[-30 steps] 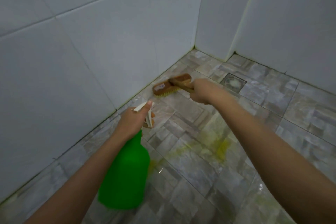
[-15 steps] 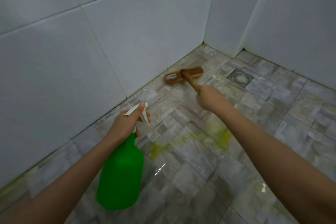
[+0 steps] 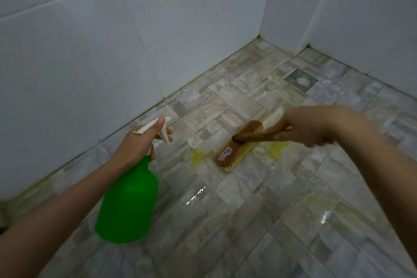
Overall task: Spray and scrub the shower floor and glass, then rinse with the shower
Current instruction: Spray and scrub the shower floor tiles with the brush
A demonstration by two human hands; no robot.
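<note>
My left hand point(image 3: 137, 144) grips the white trigger head of a green spray bottle point(image 3: 128, 203), held above the wet grey tiled floor point(image 3: 248, 221) near the left wall. My right hand point(image 3: 309, 126) holds the wooden handle of a scrub brush point(image 3: 237, 146). The brush's yellow bristles press on the floor over yellow cleaner smears point(image 3: 198, 156) in the middle of the view. No glass is visible.
White tiled walls point(image 3: 90, 52) close in the left and far sides, with a jutting wall corner point(image 3: 302, 18) at the back right. A square floor drain point(image 3: 301, 80) with white foam lies in front of that corner. Wet patches shine on the near floor.
My right hand has pulled the brush back from the left wall's base to the yellow smears mid-floor. The view has shifted left. My left hand still holds the bottle.
</note>
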